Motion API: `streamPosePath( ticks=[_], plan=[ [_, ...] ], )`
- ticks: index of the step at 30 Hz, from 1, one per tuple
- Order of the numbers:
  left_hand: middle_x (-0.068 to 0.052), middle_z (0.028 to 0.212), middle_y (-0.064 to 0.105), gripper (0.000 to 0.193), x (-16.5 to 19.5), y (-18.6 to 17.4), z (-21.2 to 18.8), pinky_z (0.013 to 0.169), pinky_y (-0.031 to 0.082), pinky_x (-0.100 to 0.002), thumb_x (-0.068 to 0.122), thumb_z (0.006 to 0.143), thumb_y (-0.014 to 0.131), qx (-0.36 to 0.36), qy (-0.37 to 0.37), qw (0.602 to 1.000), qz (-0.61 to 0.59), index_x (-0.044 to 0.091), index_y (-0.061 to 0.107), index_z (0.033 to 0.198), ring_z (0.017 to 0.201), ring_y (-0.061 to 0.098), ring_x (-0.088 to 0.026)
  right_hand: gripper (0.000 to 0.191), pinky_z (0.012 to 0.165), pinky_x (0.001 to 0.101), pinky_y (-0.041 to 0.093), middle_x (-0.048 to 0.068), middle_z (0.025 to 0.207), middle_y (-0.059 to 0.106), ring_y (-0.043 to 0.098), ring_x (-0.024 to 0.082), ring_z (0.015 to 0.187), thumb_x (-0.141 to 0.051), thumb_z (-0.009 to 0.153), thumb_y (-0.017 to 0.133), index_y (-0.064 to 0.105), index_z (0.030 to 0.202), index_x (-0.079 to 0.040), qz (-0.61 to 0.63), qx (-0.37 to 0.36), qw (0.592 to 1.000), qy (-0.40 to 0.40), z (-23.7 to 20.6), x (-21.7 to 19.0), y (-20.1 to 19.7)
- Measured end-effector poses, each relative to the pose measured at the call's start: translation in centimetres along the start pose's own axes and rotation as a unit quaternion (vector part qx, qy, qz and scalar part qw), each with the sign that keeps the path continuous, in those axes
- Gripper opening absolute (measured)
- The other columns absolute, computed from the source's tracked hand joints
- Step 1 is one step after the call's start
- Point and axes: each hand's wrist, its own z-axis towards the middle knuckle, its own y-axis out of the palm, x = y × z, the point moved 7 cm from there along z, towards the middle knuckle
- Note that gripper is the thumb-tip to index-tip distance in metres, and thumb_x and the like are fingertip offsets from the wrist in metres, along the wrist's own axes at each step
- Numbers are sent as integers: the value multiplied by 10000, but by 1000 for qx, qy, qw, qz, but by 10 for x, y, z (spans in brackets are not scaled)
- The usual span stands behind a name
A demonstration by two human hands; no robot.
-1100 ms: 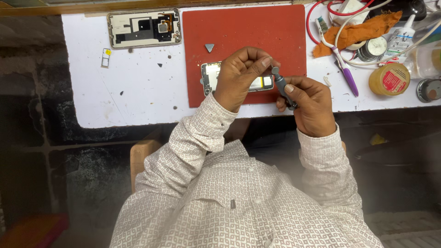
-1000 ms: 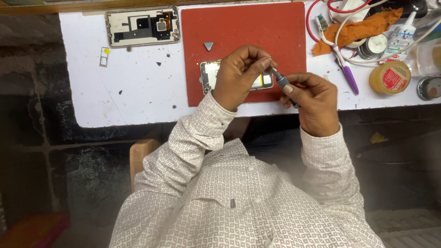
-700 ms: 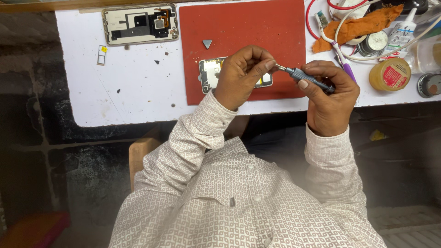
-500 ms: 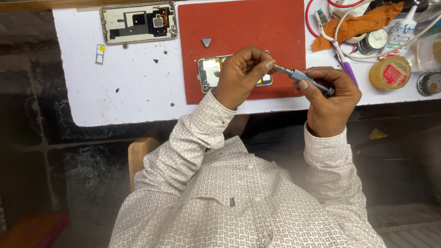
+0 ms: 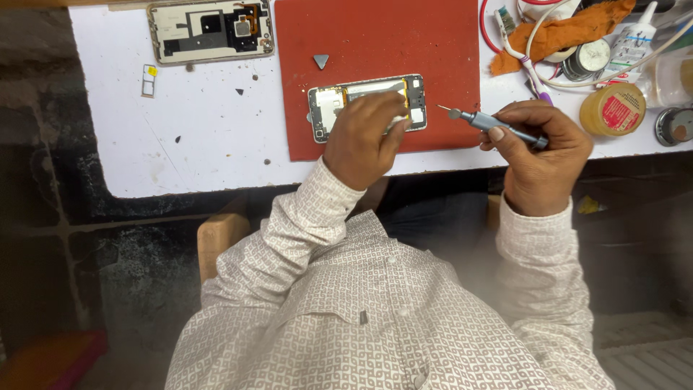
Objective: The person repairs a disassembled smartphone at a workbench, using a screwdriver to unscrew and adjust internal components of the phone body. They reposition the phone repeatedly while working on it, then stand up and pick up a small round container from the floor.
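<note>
Our left hand (image 5: 363, 137) has dropped flat onto the opened grey phone frame (image 5: 367, 105) on the red mat (image 5: 375, 43); our right hand (image 5: 538, 148), drawn right, pinches the slim grey screwdriver (image 5: 491, 123). The frame seems light and fragile, so we hold its edges.

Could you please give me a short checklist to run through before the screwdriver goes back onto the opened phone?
1. Opened phone lies flat on red mat: ok.
2. Left hand steadies phone: ok.
3. Right hand grips screwdriver: ok.
4. Screwdriver tip clear of phone, over the mat: ok.
5. Screw on tip: cannot tell.
6. Grey triangular pick clear of the phone: ok.
</note>
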Motion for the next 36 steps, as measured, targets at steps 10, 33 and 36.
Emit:
streamPosePath(
  ticks=[10, 33, 36],
  plan=[
    [-121, 1504, 523, 408, 15, 22, -21, 1190, 337, -606, 196, 1001, 671, -115, 70, 972, 192, 39, 613, 1374, 1444, 412, -381, 170, 718, 264, 536, 139, 967, 719, 701, 184, 816, 45, 906, 830, 696, 1008, 68, -390, -129, 899, -153, 4, -71, 31],
    [-103, 1499, 534, 398, 12, 29, -25, 1235, 287, -595, 118, 991, 642, -118, 78, 965, 220, 32, 622, 1379, 1451, 419, -355, 155, 738, 267, 617, 134, 1009, 731, 752, 195, 874, 38, 924, 801, 695, 1037, 40, -416, -204, 876, -134, 20, -54, 48],
    [-105, 1497, 536, 389, 12, 29, -24, 1233, 288, -596, 119, 993, 645, -118, 77, 966, 216, 33, 625, 1372, 1449, 420, -357, 162, 763, 271, 621, 132, 1009, 731, 758, 194, 888, 39, 921, 797, 690, 1042, 40, -409, -207, 879, -129, 21, -53, 49]
  ],
)
